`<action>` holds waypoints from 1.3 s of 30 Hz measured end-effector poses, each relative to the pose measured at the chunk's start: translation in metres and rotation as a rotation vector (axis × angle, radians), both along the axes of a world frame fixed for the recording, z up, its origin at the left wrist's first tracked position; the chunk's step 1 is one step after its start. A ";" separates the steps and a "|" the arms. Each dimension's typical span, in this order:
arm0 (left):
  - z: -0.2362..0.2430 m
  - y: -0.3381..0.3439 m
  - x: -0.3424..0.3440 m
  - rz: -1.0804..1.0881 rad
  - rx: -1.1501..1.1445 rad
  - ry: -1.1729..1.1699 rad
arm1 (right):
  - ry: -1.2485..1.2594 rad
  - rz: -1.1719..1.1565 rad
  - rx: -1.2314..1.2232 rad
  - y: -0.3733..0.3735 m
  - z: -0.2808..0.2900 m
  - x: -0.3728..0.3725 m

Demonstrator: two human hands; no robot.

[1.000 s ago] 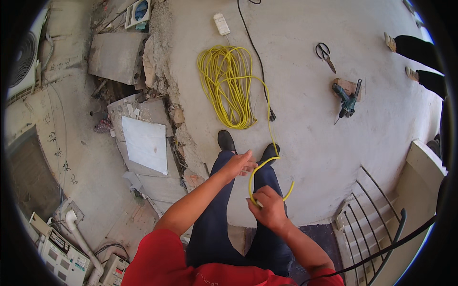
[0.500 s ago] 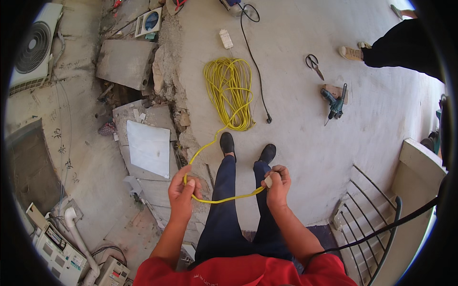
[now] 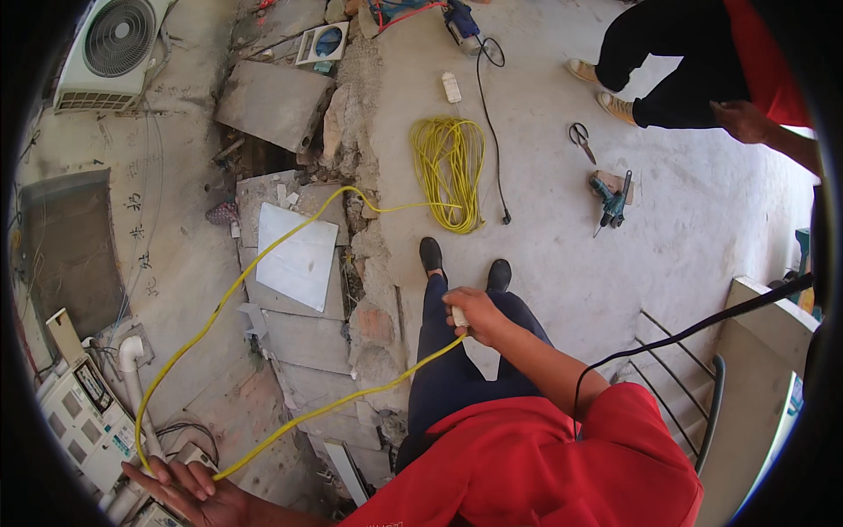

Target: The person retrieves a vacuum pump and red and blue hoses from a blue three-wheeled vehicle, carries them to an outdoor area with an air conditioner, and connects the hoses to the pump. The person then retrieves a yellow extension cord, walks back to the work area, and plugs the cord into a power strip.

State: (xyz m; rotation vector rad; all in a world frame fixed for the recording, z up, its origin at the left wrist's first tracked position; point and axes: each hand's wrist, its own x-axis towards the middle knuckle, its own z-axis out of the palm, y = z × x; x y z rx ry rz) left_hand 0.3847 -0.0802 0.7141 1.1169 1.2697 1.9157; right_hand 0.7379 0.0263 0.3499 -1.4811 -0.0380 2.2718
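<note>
My right hand (image 3: 481, 318), in front of my thighs, grips a whitish plug (image 3: 459, 316) at the end of a yellow cable (image 3: 329, 406). The cable runs from it down to my left hand (image 3: 195, 494), stretched far out at the lower left. There it passes around the fingers, which are partly extended and hold the loop. From that hand the cable arcs up over the rubble to a loose yellow coil (image 3: 448, 171) on the floor beyond my feet. A white block, probably a power strip (image 3: 451, 88), is joined to the far end of the coil.
Scissors (image 3: 581, 140) and a green power drill (image 3: 612, 200) lie on the floor at right. Someone in dark trousers (image 3: 676, 83) stands beyond them. Broken concrete (image 3: 364, 220) and a white sheet (image 3: 299, 256) are at left. A metal railing (image 3: 716, 395) is lower right.
My left hand has swung out to the lower left, drawing a long loop of cable off the coil. My right hand moved inward with the plug. The other person came nearer.
</note>
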 end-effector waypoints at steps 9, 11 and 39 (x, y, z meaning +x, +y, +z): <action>-0.009 -0.057 -0.025 1.058 -0.099 0.678 | 0.481 0.596 0.232 -0.003 0.000 -0.098; -0.067 -0.076 -0.061 1.242 -0.567 0.546 | 0.397 0.588 0.315 -0.005 -0.004 -0.107; -0.350 0.226 -0.179 -0.563 -1.573 1.828 | -1.076 0.093 0.395 -0.034 -0.167 0.044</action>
